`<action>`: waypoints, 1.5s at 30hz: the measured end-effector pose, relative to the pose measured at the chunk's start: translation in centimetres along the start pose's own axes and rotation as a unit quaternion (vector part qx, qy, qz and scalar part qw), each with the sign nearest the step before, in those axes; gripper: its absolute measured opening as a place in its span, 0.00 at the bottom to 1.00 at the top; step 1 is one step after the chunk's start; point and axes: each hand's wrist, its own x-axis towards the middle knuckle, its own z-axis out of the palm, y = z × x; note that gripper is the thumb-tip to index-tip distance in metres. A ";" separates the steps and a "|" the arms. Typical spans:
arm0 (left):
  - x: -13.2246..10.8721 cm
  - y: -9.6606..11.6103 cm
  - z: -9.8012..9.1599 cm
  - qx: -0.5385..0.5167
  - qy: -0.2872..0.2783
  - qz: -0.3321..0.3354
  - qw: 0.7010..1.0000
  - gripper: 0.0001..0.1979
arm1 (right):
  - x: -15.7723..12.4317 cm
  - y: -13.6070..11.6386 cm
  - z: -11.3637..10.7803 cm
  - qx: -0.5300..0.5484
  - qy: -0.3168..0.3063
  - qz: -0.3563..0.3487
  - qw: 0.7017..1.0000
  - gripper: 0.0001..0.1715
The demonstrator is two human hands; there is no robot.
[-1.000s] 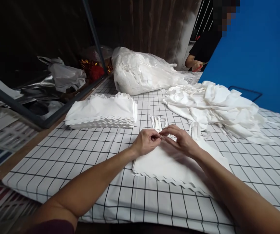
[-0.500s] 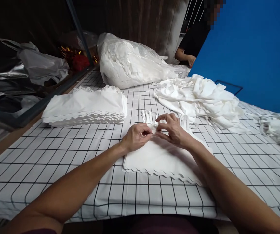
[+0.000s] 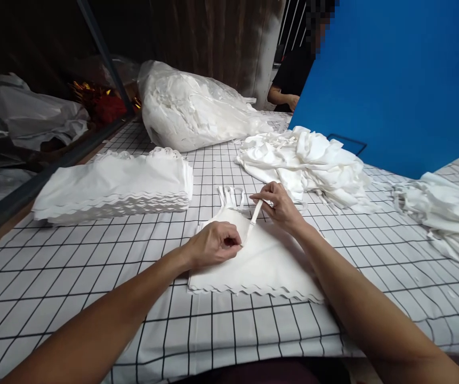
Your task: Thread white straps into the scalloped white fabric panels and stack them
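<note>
A flat white cloth bag (image 3: 261, 264) with a scalloped lower edge lies on the black-gridded white tablecloth (image 3: 93, 277) in front of me. Its white strap (image 3: 254, 217) is stretched taut between my hands. My left hand (image 3: 213, 244) is closed, pinching the strap's lower end against the bag. My right hand (image 3: 279, 205) pinches the upper end, a little farther away. Two more strap loops (image 3: 231, 196) stick out at the bag's far edge.
A neat stack of the same white bags (image 3: 113, 184) sits to the left. A loose heap of white cloth (image 3: 309, 162) lies behind, another heap (image 3: 449, 213) at the right, and a full plastic sack (image 3: 189, 109) beyond. A blue panel (image 3: 393, 80) stands at the right. Another person's hand (image 3: 291, 101) shows far back.
My hands, pinched close together over the bag's top edge before, have drawn apart and pulled the strap out straight between them. The camera has swung to the right.
</note>
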 end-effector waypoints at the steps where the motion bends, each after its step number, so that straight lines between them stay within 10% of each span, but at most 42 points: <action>1: 0.0 0.0 0.0 -0.004 -0.009 0.000 1.000 0.05 | 0.0 0.1 0.2 0.007 0.004 0.010 1.000 0.13; 6: 0.1 -0.4 0.1 -0.041 0.030 -0.028 0.998 0.06 | -0.4 0.3 -0.5 0.048 -0.068 0.078 0.993 0.17; 12: 0.4 -1.8 0.0 -0.053 0.154 -0.104 0.981 0.08 | -0.7 -2.8 -2.9 0.183 -0.155 -0.030 0.970 0.28; 22: 0.6 -1.2 0.9 0.035 0.189 -0.003 0.981 0.04 | -0.5 -4.8 -0.8 0.170 -0.175 -0.021 0.970 0.12; 45: 1.3 -1.5 2.3 0.037 0.154 -0.100 0.982 0.05 | -0.7 -3.0 -1.7 0.140 -0.277 -0.030 0.950 0.11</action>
